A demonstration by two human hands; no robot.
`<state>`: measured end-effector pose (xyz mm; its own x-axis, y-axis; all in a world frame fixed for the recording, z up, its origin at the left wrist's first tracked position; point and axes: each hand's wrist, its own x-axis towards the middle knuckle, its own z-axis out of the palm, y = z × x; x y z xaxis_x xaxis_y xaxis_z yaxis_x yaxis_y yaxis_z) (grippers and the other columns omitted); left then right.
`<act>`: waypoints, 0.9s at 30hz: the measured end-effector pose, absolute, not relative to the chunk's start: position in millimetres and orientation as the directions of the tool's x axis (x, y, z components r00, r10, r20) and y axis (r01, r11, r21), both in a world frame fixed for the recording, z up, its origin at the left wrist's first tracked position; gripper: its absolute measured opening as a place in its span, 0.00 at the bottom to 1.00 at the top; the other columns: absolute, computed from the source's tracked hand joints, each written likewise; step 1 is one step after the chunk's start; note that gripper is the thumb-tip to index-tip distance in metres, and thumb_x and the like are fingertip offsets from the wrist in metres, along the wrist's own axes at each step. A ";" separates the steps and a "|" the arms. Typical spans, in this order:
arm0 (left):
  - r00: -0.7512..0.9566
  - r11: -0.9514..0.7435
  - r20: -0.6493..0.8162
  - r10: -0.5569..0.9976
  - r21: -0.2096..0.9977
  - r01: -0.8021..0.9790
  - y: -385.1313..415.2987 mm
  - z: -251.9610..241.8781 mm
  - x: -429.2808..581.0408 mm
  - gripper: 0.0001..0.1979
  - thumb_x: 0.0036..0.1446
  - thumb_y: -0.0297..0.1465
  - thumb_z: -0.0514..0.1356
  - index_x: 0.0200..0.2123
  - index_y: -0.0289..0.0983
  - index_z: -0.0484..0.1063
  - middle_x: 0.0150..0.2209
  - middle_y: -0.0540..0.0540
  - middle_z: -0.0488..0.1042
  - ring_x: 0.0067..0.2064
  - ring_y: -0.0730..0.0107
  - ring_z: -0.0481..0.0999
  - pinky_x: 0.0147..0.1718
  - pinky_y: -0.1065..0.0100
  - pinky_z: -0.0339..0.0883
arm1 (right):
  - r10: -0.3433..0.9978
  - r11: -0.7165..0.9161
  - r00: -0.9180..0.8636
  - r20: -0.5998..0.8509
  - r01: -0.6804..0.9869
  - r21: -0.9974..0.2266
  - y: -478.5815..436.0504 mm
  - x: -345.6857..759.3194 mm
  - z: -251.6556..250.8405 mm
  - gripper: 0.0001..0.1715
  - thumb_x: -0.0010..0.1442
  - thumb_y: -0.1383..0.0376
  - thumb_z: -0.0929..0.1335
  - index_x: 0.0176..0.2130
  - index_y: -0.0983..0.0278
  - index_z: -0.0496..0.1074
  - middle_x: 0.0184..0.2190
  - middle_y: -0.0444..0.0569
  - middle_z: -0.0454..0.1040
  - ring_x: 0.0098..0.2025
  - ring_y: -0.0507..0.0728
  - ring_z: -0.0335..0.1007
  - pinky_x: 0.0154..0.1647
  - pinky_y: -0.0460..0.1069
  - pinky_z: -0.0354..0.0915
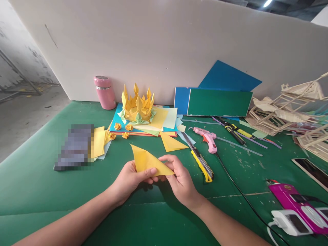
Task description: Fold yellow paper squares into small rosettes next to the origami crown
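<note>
A yellow sheet of paper, folded into a triangle [148,161], is held above the green table between both my hands. My left hand [133,177] grips its left part, thumb across the front and fingers behind. The right corner is pinched by my right hand [179,177], whose fingertips are partly hidden behind the paper. Just beyond lies another yellow paper triangle [173,141]. Farther back stands a yellow folded-paper crown [137,107] with pale green folded pieces round its base. Several small orange-yellow paper roses [118,126] lie in front of it.
To the right lie a yellow utility knife [202,165] and a pink glue gun [206,136] with a trailing black cord. A magenta power strip [289,198] and a phone [314,172] sit at the right edge. A pink flask [105,94] stands back left; stick models [276,109] back right.
</note>
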<state>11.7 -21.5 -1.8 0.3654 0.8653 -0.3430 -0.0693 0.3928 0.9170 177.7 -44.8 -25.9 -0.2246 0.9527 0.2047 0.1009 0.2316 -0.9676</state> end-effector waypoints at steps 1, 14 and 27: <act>0.355 0.390 -0.342 0.870 0.918 -0.071 -21.7 -2.1 12.3 0.12 0.42 0.38 0.69 0.25 0.33 0.76 0.22 0.47 0.77 0.23 0.73 0.72 0.23 0.74 0.65 | 0.955 0.224 -0.220 0.200 0.092 -0.970 -45.3 177.4 -26.1 0.10 0.64 0.61 0.60 0.47 0.59 0.61 0.29 0.46 0.72 0.31 0.55 0.72 0.34 0.51 0.69; 0.313 0.291 -0.323 0.893 0.946 0.145 -25.3 -5.0 15.9 0.12 0.39 0.35 0.68 0.24 0.35 0.71 0.16 0.54 0.71 0.18 0.75 0.66 0.19 0.73 0.60 | 0.986 0.112 -0.131 0.106 0.037 -0.993 -36.1 184.4 -16.3 0.16 0.59 0.53 0.63 0.36 0.63 0.71 0.30 0.48 0.74 0.34 0.56 0.69 0.34 0.49 0.66; 0.148 0.251 -0.250 0.957 0.968 0.013 -24.1 -3.8 17.4 0.17 0.38 0.41 0.69 0.20 0.37 0.67 0.16 0.54 0.70 0.19 0.76 0.67 0.21 0.73 0.63 | 0.987 -0.087 -0.137 -0.087 0.007 -0.996 -32.6 183.8 -16.8 0.25 0.46 0.48 0.72 0.21 0.63 0.61 0.18 0.38 0.58 0.21 0.48 0.52 0.22 0.44 0.53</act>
<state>17.4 -24.1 -3.8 0.1485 0.9567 -0.2503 0.0127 0.2512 0.9678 183.8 -32.6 -16.8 -0.1374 0.9867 -0.0871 0.0075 -0.0869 -0.9962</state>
